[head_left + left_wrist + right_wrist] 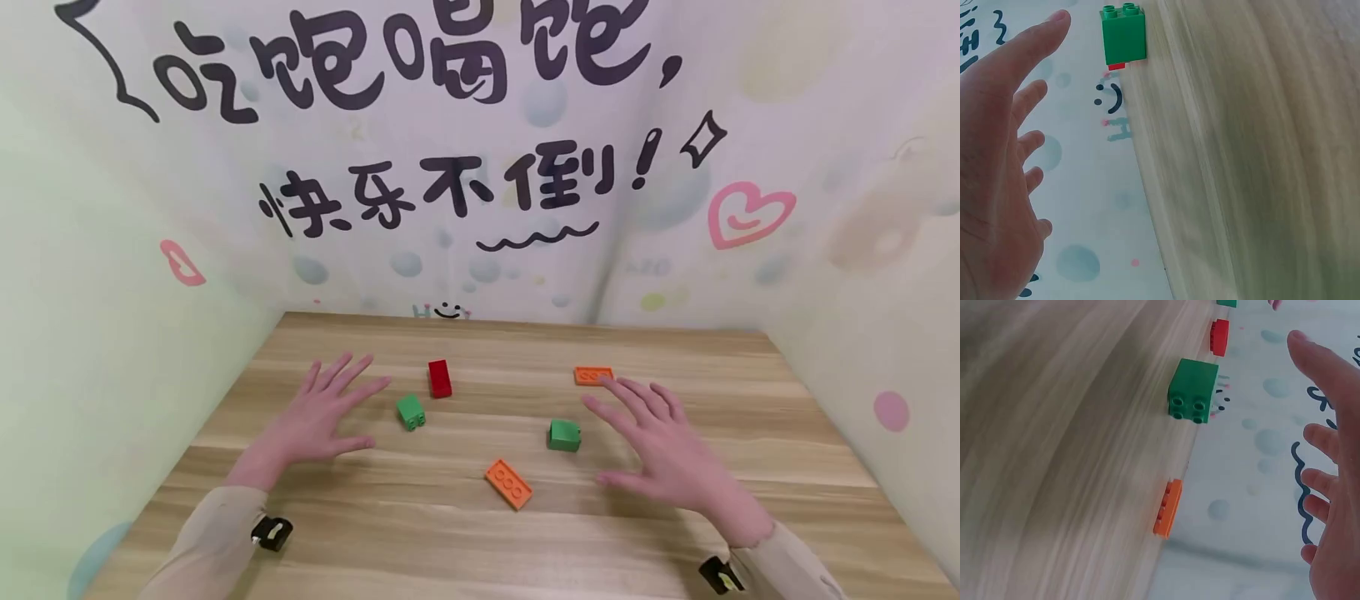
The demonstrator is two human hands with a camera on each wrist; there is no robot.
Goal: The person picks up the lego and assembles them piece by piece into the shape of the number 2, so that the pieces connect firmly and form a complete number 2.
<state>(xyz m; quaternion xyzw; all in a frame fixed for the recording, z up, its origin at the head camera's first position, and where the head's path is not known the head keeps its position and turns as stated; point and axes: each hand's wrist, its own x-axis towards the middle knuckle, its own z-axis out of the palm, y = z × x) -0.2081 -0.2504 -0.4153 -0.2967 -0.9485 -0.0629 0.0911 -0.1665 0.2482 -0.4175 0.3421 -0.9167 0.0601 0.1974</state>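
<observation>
My left hand [322, 421] is held over the left of the table, fingers spread and nothing in it. Just right of its fingertips lies a green toy brick [410, 412] with studs on one side, and a red brick [440, 379] lies behind that. On the right, my right hand [660, 446] hovers with spread fingers, also holding nothing. A second green brick [564, 435] lies to the left of its thumb and index finger. Its fingertips overlap a flat orange brick [593, 376] at the back in the head view. Another flat orange brick [508, 484] lies between the hands, hollow side up.
The wood-grain table [420, 550] ends at a printed white curtain [525, 283] along the back. Pale walls [97, 333] close in on both sides. Each sleeve cuff carries a small black device [272, 533].
</observation>
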